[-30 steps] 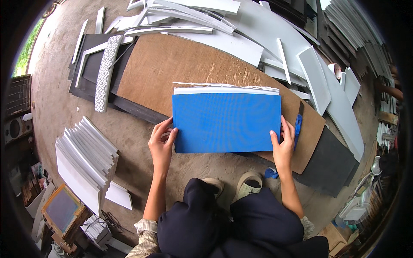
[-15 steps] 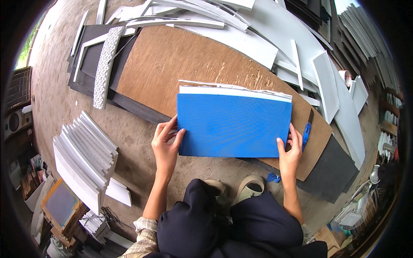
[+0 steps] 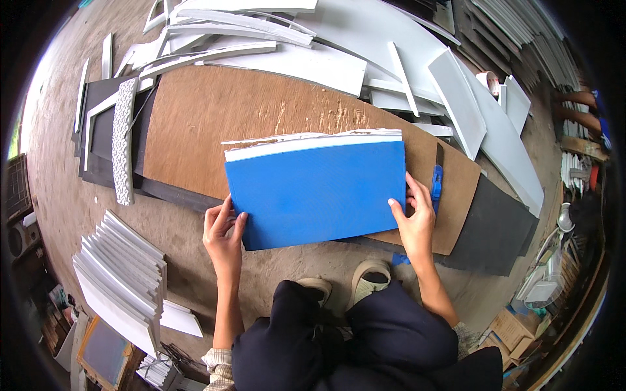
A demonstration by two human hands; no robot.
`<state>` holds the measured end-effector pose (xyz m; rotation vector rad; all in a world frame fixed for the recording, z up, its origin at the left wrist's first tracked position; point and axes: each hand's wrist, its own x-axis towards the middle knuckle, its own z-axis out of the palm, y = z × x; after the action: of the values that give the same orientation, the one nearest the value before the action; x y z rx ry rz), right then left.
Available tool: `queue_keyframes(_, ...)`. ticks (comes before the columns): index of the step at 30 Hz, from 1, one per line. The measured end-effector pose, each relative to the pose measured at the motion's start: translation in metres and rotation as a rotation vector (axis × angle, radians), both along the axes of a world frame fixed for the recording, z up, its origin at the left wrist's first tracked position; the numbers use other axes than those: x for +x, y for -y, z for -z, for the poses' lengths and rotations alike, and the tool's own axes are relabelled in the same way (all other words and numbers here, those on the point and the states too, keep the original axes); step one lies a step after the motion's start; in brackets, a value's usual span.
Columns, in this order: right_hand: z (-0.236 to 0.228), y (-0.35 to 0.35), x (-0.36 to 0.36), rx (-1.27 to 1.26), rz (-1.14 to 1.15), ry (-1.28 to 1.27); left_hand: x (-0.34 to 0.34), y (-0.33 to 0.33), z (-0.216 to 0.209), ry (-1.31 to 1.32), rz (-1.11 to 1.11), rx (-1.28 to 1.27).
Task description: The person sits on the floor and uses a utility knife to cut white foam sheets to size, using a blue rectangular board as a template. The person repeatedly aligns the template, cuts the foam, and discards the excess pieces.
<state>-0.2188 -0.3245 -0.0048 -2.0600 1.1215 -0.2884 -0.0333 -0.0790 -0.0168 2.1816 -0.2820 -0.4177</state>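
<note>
Across the near edge of the brown plywood board (image 3: 261, 111) lies a blue-faced panel (image 3: 316, 192), its white core showing as a strip along the far edge and its near edge overhanging the board toward the person's knees; the left hand (image 3: 223, 238) rests at the panel's near left corner, fingers together and laid flat against its edge, thumb apart, gripping nothing; the right hand (image 3: 414, 218) lies on the right edge, fingers slightly spread and pressing down on the blue face, holding nothing between them; just beyond its fingertips a blue-handled utility knife (image 3: 437, 182) lies on the board, untouched; by the look of it the panel is being squared and steadied on the board, and the next move would seem to call for firm downward pressure from one hand while the other frees itself for the knife; a stack of white panels (image 3: 120, 277) stands on the dirt floor off the board's near left corner; more white offcuts (image 3: 306, 58) pile beyond its far edge; cardboard boxes (image 3: 512, 329), brown and rectangular, sit at the lower right, any labels too small to tell
</note>
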Motion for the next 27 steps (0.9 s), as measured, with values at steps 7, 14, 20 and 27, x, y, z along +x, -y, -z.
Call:
queue_keyframes(7, 0.005, 0.005, -0.002, 0.075, -0.007, -0.011, -0.005, 0.009, -0.004, 0.070, 0.008, 0.078)
queue_keyframes(14, 0.014, 0.016, -0.007, 0.269, 0.003, 0.055, -0.006, -0.001, -0.001, -0.165, -0.080, -0.072)
queue_keyframes(20, -0.005, 0.012, -0.015, 0.517, 0.043, 0.191, -0.003, -0.017, -0.017, -0.460, 0.002, -0.488)
queue_keyframes(27, -0.091, 0.011, -0.017, 0.735, -0.118, 0.537, 0.026, -0.027, -0.092, -0.403, 0.183, -0.762)
